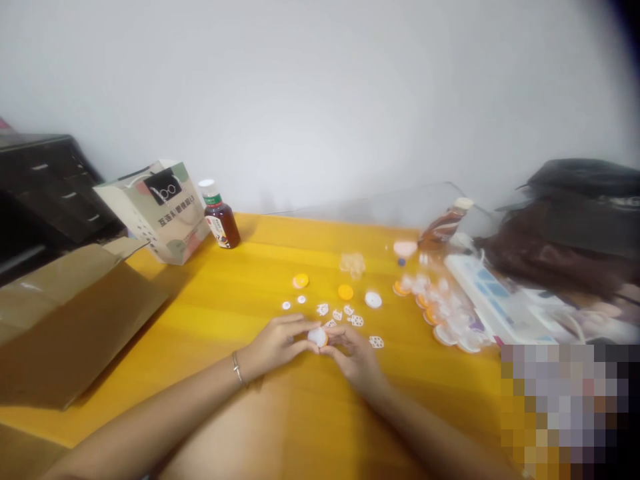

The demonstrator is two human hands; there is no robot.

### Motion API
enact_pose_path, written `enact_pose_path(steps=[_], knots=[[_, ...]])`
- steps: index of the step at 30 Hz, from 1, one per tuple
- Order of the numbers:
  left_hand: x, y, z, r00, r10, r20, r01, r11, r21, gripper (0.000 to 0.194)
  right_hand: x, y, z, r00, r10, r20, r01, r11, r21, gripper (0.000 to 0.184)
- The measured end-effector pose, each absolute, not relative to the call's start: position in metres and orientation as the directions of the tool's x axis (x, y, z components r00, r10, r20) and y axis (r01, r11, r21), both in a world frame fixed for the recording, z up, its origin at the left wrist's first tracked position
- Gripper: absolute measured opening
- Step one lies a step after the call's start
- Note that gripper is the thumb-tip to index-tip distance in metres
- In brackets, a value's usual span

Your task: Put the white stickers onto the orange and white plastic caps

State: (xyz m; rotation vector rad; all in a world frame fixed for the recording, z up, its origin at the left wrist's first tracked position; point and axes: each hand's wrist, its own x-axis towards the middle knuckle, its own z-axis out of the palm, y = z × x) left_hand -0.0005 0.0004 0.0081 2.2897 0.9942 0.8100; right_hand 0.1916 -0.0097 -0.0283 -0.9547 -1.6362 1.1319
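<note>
Both my hands meet over the yellow table (280,413). My left hand (275,347), with a thin bracelet at the wrist, and my right hand (356,360) pinch the same small round piece (317,337), white on top with an orange rim. Just beyond my fingers lie several small white lattice-shaped pieces (356,320), one more (376,342) to the right. Farther out sit an orange cap (345,291), a white disc (373,299) and a yellow-and-white cap (301,281).
A cluster of orange-and-white caps (445,313) lies at right beside a white power strip (493,297) and a dark bag (575,227). A tea bottle (219,217) and paper gift bag (157,210) stand at back left. An open cardboard box (75,320) sits at left.
</note>
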Motion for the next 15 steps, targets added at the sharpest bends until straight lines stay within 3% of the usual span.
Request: enact_pose_path(steps=[15], knots=[[-0.005,0.002,0.019,0.681,0.667,0.303,0.435,-0.701,0.566,0.035,0.191,-0.005,-0.032,-0.33,0.932,0.149,-0.102,0.122,-0.987,0.021]])
